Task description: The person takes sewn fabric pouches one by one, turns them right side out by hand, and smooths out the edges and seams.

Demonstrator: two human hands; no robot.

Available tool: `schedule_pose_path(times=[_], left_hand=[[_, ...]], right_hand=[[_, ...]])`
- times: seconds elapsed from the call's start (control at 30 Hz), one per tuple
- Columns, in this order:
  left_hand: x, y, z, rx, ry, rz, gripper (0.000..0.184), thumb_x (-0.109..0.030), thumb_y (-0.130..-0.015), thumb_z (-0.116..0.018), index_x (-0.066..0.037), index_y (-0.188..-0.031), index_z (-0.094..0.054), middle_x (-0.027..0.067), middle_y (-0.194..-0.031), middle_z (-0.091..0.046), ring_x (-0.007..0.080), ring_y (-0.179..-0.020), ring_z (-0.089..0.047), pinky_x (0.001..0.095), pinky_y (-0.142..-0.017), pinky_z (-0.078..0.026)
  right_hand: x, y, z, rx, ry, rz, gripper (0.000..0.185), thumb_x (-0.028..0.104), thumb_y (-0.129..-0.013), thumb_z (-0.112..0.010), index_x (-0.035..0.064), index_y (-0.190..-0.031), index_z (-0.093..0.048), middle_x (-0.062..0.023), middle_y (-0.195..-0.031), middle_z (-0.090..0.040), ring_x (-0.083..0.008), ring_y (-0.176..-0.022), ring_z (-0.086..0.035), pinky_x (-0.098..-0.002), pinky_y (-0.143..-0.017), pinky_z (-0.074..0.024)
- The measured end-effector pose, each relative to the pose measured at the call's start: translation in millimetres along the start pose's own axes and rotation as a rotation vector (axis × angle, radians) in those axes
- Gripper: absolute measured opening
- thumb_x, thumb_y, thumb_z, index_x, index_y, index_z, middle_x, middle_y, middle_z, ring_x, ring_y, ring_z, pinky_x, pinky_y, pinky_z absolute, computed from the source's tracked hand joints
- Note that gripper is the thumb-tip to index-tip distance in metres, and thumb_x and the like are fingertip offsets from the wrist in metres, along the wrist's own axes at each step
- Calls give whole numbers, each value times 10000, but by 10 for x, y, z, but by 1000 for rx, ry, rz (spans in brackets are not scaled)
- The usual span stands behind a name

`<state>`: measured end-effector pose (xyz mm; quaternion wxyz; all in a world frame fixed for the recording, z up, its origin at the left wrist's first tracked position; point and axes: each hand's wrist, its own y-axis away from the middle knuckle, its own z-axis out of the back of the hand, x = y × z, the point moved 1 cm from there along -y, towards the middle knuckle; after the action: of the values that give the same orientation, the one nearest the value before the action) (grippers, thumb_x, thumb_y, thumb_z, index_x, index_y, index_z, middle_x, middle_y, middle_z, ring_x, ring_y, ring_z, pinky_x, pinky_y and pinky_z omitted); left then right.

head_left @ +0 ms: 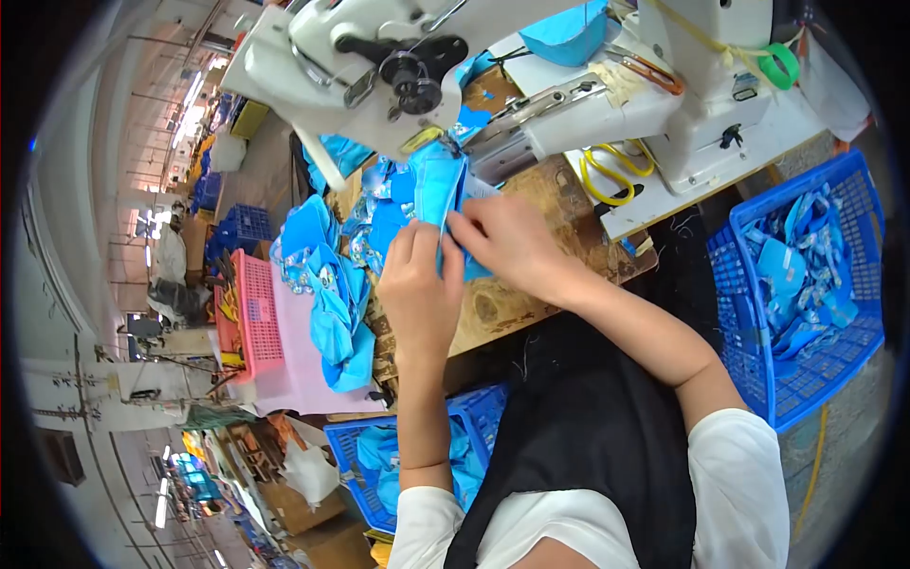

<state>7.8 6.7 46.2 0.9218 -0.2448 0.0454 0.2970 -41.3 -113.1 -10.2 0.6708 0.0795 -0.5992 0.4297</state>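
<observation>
Both hands hold a bright blue piece of fabric [438, 185] at the sewing machine [379, 66]. The far end of the cloth lies beneath the machine's needle area. My left hand [417, 270] pinches its near edge from the left. My right hand [507, 242] closes on the same edge from the right, thumb and fingers together. Just left of my left hand, more blue and patterned fabric pieces [332, 294] lie heaped and hang over the table edge. The worn wooden work board [512, 303] supports the cloth; the exact stitching point is hidden.
Yellow-handled scissors [614, 175] rest on the white machine table at right. A blue basket [806, 370] of cut pieces stands at far right, another blue basket [355, 474] below left. A pink basket [261, 308] stands at left. Orange-handled snips [649, 71] lie on the machine.
</observation>
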Motion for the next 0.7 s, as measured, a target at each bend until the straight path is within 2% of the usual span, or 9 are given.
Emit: schedule_pose_path(times=[0.03,0.17,0.33,0.37,0.5,0.7], left_hand=[[6,-41,24,3,-7,-12,231,-23,-770,-692,-27,-997,-649,105,-1089,-678,289,-1063,-634,393,-924,-460],[-53,-204,186,-64,-168,-353,186,-28,-775,-695,-40,-951,-634,87,-1108,-688,275,-1002,-645,374,-885,-465],[-235,-336,222,25,32,-262,124,-9,-784,-663,-29,-902,-633,77,-1132,-717,244,-962,-622,361,-877,-452],[-257,-352,227,6,31,-238,124,-9,-784,-663,-29,-902,-633,77,-1132,-717,244,-962,-622,361,-877,-452],[-316,-389,201,182,100,-205,124,-26,-802,-647,-26,-926,-636,91,-1187,-712,247,-977,-614,362,-867,-443],[-269,-446,84,181,253,-179,108,-33,-815,-632,-16,-920,-615,100,-1191,-707,252,-986,-605,352,-860,-445]], right_hand=[[4,0,19,-12,-7,-2,413,277,-913,-632,-9,-628,-548,-45,-533,-477,-175,-481,-372,-362,-467,-351],[0,-2,162,159,-232,-128,386,230,-931,-626,-1,-633,-542,-30,-538,-460,-151,-492,-352,-338,-466,-338],[-69,46,224,195,-486,-244,359,164,-944,-621,14,-631,-528,3,-544,-434,-113,-508,-328,-301,-462,-307],[-69,42,239,223,-478,-233,359,164,-944,-621,14,-631,-528,3,-544,-434,-113,-508,-328,-301,-462,-307],[-88,45,303,199,-538,-279,349,112,-951,-614,27,-625,-521,38,-552,-408,-79,-535,-312,-263,-468,-274],[-143,-23,320,197,-540,-250,339,112,-952,-613,26,-635,-528,47,-562,-413,-69,-547,-309,-250,-476,-260]])
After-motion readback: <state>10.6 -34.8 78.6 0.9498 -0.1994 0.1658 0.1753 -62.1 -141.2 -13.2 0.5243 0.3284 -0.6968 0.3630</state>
